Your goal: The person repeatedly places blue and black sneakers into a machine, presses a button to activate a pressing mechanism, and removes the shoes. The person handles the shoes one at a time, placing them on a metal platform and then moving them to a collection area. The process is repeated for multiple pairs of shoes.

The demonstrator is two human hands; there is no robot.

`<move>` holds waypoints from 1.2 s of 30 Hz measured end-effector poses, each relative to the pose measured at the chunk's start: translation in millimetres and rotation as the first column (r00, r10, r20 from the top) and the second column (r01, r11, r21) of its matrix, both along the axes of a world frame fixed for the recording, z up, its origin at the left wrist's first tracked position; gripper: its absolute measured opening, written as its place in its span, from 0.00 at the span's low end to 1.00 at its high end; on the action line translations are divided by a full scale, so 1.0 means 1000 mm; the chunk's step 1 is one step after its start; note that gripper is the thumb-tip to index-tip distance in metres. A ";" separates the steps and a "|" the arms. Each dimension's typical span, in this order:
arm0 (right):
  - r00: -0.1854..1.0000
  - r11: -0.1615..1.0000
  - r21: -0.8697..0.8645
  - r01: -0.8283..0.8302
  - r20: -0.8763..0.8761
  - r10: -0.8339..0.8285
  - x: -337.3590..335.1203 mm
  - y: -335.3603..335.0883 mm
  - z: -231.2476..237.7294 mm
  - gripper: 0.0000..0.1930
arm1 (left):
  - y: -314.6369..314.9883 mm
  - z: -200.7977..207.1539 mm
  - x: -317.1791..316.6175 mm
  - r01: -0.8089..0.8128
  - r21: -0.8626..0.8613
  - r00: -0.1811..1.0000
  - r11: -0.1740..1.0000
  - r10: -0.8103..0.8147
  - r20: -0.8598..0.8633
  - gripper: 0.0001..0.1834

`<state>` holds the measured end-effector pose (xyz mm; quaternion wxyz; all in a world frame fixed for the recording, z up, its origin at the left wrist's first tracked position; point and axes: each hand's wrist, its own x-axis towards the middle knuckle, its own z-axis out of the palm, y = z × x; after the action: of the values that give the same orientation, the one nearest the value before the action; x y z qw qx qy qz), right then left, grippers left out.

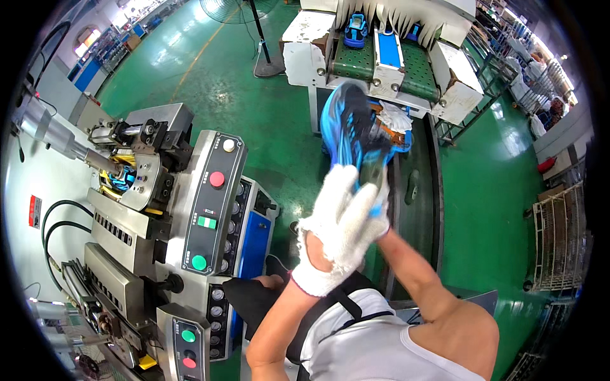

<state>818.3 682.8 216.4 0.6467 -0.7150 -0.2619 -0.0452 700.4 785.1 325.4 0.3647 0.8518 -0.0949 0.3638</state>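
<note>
A blue and black shoe, smeared by motion, is held up in front of me, its sole partly facing me. My left hand, in a white knit glove, has its fingers closed on the near end of the shoe. Just behind it, my right hand grips the same end, with most of its fingers hidden by the left glove. Beyond the shoe, another blue and black shoe rests on a green perforated conveyor belt.
Left of me stands a metal machine with a button panel, pressure gauges, and a blue shoe clamped in it. A standing fan is farther off. Beside me runs a dark lower conveyor with a sole-shaped piece. A wire cart stands right.
</note>
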 end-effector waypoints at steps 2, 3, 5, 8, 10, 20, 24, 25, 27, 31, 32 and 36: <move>0.923 0.923 -0.235 0.305 0.312 -0.225 0.093 0.009 -0.020 0.42 | 0.000 -0.013 0.003 0.078 0.020 0.997 0.997 -0.077 -0.031 0.36; 0.929 0.924 -0.204 0.323 0.253 -0.269 0.141 0.015 -0.021 0.39 | -0.002 -0.028 0.000 0.085 0.021 0.993 0.996 -0.084 -0.080 0.36; 0.946 0.943 -0.098 0.318 0.099 -0.308 0.209 0.041 0.004 0.39 | 0.005 -0.062 -0.013 0.018 0.038 0.982 0.999 -0.011 -0.187 0.33; 0.911 0.882 -0.232 0.411 0.127 -0.392 0.289 0.082 0.001 0.50 | 0.013 -0.116 -0.045 -0.139 -0.013 0.911 0.990 0.123 -0.393 0.32; 0.827 0.707 -0.441 0.553 0.184 -0.531 0.334 0.103 -0.007 0.57 | 0.016 -0.144 -0.074 -0.233 0.030 0.831 0.972 0.215 -0.512 0.31; 0.813 0.529 -0.813 0.243 0.468 0.347 0.515 0.086 -0.032 0.37 | -0.011 -0.162 -0.259 -0.775 0.017 0.325 0.632 0.421 -0.847 0.25; 0.764 0.776 -0.129 -0.617 -0.332 0.553 0.418 0.053 -0.077 0.34 | -0.060 -0.185 -0.337 -0.919 0.077 0.231 0.386 0.687 -0.689 0.23; 0.891 0.801 -0.393 -0.452 -0.249 0.381 0.331 0.067 -0.078 0.33 | -0.078 -0.186 -0.352 -0.975 -0.006 0.155 0.220 0.670 -0.726 0.22; 0.999 0.564 -0.825 -0.015 0.017 0.051 0.135 0.088 -0.046 0.34 | -0.117 -0.195 -0.390 -0.984 -0.104 -0.006 -0.144 0.613 -0.790 0.20; 0.800 0.559 -0.576 -0.596 -0.486 0.352 0.053 0.077 -0.211 0.43 | -0.234 -0.253 -0.502 -0.790 0.157 -0.438 -0.593 0.365 -0.822 0.21; 0.758 0.407 -0.644 -0.648 -0.494 0.426 0.011 0.088 -0.214 0.46 | -0.287 -0.276 -0.534 -0.708 0.324 -0.593 -0.627 0.279 -0.756 0.22; 0.452 0.095 -0.942 -0.321 -0.064 0.890 -0.071 0.111 -0.182 0.43 | -0.418 -0.256 -0.637 -0.346 0.650 -0.850 -0.677 -0.066 -0.522 0.21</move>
<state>747.5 793.8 34.0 0.0269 -0.6890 -0.6997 0.1872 63.0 367.2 69.8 -0.0300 0.1992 0.9788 0.0382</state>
